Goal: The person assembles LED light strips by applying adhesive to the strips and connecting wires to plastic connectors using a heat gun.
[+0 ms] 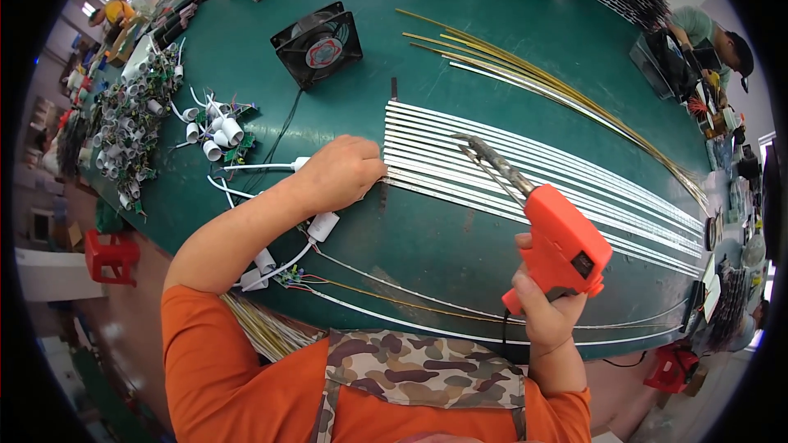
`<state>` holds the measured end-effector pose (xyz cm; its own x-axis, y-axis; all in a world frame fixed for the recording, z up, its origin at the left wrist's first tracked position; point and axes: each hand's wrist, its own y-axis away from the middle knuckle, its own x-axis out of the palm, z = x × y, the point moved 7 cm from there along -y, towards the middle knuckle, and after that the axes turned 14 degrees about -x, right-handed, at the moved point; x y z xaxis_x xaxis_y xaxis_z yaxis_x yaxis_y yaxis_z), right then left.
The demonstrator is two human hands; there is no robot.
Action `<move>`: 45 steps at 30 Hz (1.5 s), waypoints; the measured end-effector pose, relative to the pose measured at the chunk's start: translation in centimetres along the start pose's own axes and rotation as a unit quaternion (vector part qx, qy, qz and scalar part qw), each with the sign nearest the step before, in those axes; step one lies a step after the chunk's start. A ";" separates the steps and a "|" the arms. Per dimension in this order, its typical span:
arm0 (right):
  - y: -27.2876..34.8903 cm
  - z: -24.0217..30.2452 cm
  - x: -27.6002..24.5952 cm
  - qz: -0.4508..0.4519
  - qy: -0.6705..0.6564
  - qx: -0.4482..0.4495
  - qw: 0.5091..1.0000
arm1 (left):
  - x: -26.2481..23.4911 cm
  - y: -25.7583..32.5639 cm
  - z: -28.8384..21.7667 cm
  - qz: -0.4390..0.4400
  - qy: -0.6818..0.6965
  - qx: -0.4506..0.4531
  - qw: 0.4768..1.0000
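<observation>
My right hand is wrapped round the handle of a red soldering gun. Its metal tip points up and left, over the middle of a row of long white LED strips. The strips lie side by side on the green table. My left hand is closed at their left ends, fingers curled down; whatever it pinches is hidden beneath it. By that wrist are a white cable with a white plastic cap and, nearer me, another white cap. Thin strips with wires run along the near edge.
A small black fan stands at the back left. White caps with green circuit boards are heaped at the far left, with a smaller group beside them. Yellowish strips lie behind the white row. Another person is at the right.
</observation>
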<state>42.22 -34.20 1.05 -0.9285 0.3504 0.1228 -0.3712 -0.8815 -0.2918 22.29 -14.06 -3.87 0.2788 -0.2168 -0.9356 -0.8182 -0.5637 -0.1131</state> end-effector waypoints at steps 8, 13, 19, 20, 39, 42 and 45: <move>0.6 -0.2 -2.7 -0.040 -0.020 -0.019 0.999 | -0.6 -0.3 -0.6 0.014 -0.016 -0.011 1.000; 0.4 -0.8 -3.9 -0.051 -0.024 -0.016 0.998 | -2.0 -0.4 0.3 0.051 0.081 -0.119 0.988; 0.3 -0.9 -4.2 -0.056 -0.040 -0.024 0.997 | -1.6 -0.3 -0.2 0.083 0.052 -0.144 0.985; 0.3 -0.9 -4.2 -0.056 -0.029 -0.026 0.998 | -1.6 -0.4 -0.3 0.083 0.052 -0.144 0.985; 0.9 -3.3 0.2 0.045 0.001 0.033 0.998 | -0.6 -0.1 0.0 -0.045 0.007 -0.068 0.997; 0.9 -3.6 1.6 0.091 0.019 0.066 0.993 | -0.5 -0.2 0.2 -0.049 0.017 -0.073 0.996; 0.5 -3.1 2.8 0.122 0.073 0.057 0.988 | -0.5 -0.2 0.3 -0.054 0.022 -0.070 0.996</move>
<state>39.39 -32.62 -1.70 -0.9842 0.1581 -0.0795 -0.1411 -0.9722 -0.1867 22.17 -13.57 -3.51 0.3867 -0.1819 -0.9041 -0.7044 -0.6910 -0.1622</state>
